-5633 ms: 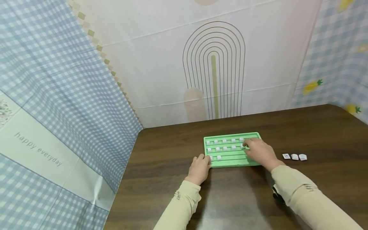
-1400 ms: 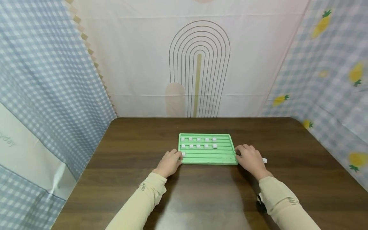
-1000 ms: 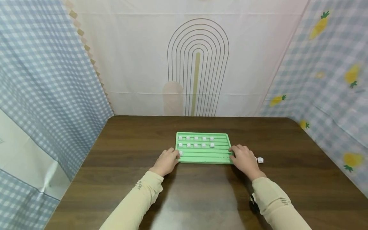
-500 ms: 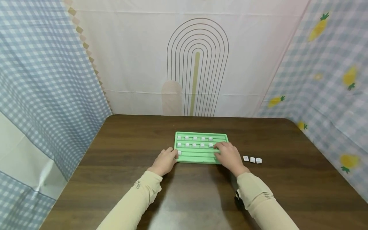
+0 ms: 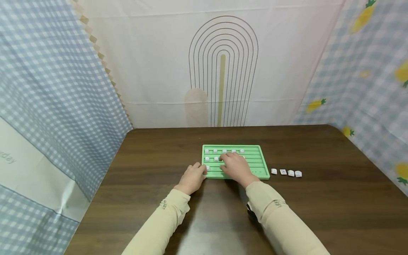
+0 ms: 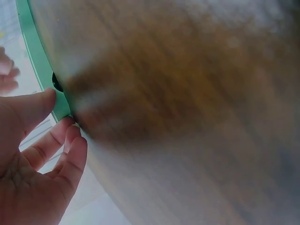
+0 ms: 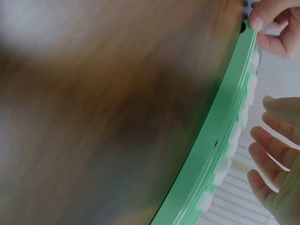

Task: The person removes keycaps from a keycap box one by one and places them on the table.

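Note:
A green ridged tray [image 5: 258,173] holds rows of small white pieces that look like keycaps [image 5: 207,159]. My left hand [image 5: 192,179] grips its near left corner; in the left wrist view the thumb [image 6: 40,105] presses the rim, fingers against the end wall. Over the tray's middle hovers my right hand [image 5: 236,167], hiding part of the second row. Its fingers [image 7: 269,157] are spread and slightly bent in the right wrist view, with nothing between them. One keycap [image 5: 208,168] sits in the third row, beside the left fingertips.
Several loose white keycaps [image 5: 283,172] lie in a line on the brown wooden table [image 5: 318,205], just right of the tray. Behind the table hangs a pale cloth [image 5: 159,71], with blue checked cloth [image 5: 63,88] at the sides.
One keycap has left the tray's third row, and the line on the table has one more. My right hand has moved from the tray's right end leftward over its middle. The left hand keeps its grip.

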`<state>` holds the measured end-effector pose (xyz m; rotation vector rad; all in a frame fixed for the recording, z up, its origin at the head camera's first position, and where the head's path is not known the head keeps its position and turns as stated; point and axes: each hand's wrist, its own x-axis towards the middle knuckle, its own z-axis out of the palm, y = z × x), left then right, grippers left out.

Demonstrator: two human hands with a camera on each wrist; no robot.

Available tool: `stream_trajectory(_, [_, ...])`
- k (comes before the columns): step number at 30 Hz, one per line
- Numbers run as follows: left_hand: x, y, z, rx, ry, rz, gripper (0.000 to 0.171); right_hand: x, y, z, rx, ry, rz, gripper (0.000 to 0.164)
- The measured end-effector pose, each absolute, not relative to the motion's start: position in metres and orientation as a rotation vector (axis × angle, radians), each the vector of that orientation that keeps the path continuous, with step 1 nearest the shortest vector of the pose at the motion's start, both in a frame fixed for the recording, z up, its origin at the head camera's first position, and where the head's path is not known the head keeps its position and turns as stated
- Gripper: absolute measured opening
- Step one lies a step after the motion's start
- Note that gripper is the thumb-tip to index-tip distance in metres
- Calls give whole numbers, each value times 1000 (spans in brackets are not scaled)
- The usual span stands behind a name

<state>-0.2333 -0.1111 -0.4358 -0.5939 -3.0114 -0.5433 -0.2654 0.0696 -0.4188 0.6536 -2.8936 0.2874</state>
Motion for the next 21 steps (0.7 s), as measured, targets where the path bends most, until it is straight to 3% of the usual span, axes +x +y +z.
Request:
stream_trajectory(8, [-232, -110, -434, -602, -2998, -499, 7, -270, 39, -422, 722, -2955, 299, 22])
stream_trajectory(21, [-232, -108, -433, -583, -2972, -402, 5, -268, 24, -436, 795, -2799, 206, 9])
